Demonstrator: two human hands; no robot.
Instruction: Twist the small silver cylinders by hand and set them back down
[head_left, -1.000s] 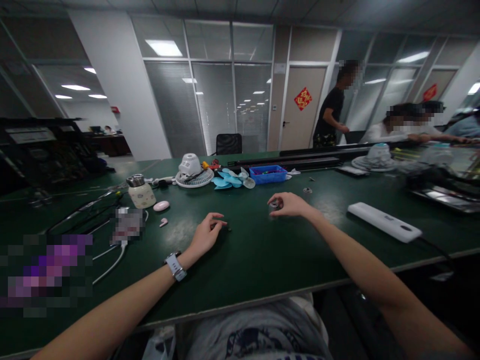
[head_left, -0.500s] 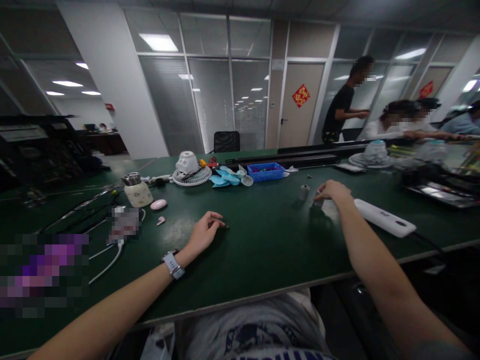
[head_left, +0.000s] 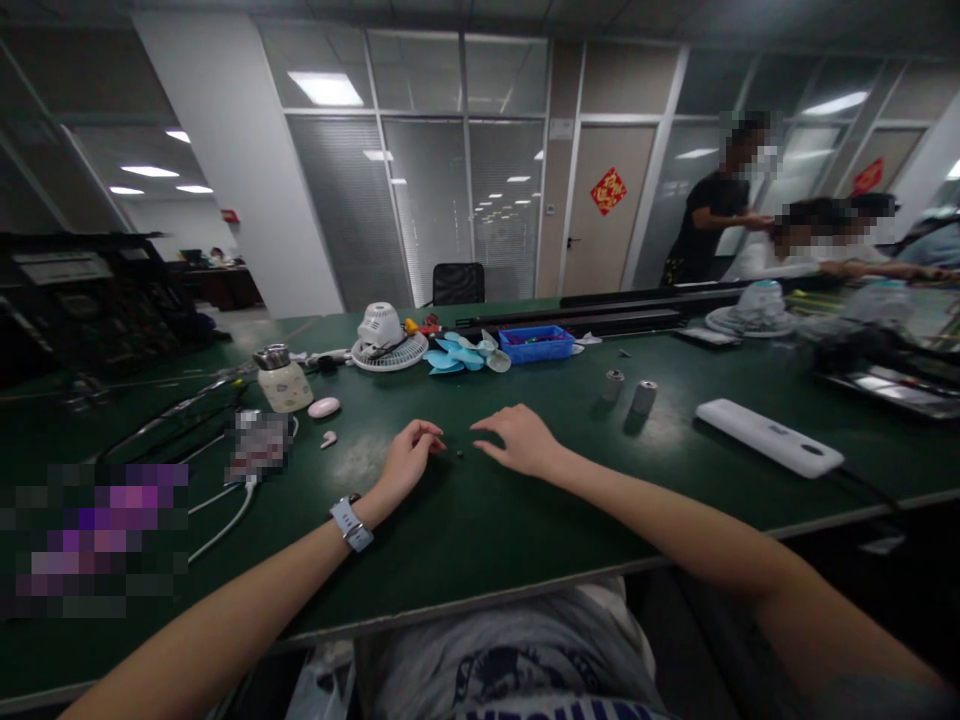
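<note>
My left hand (head_left: 409, 460), with a watch (head_left: 350, 523) on its wrist, rests on the green table, fingers loosely bent and nothing seen in them. Just right of its fingertips lies a tiny dark piece (head_left: 460, 454), too small to name. My right hand (head_left: 519, 440) is over the table on the other side of that piece, thumb and fingers apart and holding nothing. Farther right, two small grey metal cylinders stand upright: one cylinder (head_left: 613, 386) slightly behind, the other cylinder (head_left: 644, 398) nearer to me.
A white power strip (head_left: 769, 437) lies at right. Along the back are a fan part (head_left: 386, 340), blue fan blades (head_left: 461, 354) and a blue tray (head_left: 536, 344). A bottle (head_left: 283, 380), pink case (head_left: 324, 407) and earbud (head_left: 328, 439) are left. People are at far right.
My right hand has let go of the nearer metal cylinder, leaving it standing, and moved left toward the tiny dark piece. The left hand has barely moved.
</note>
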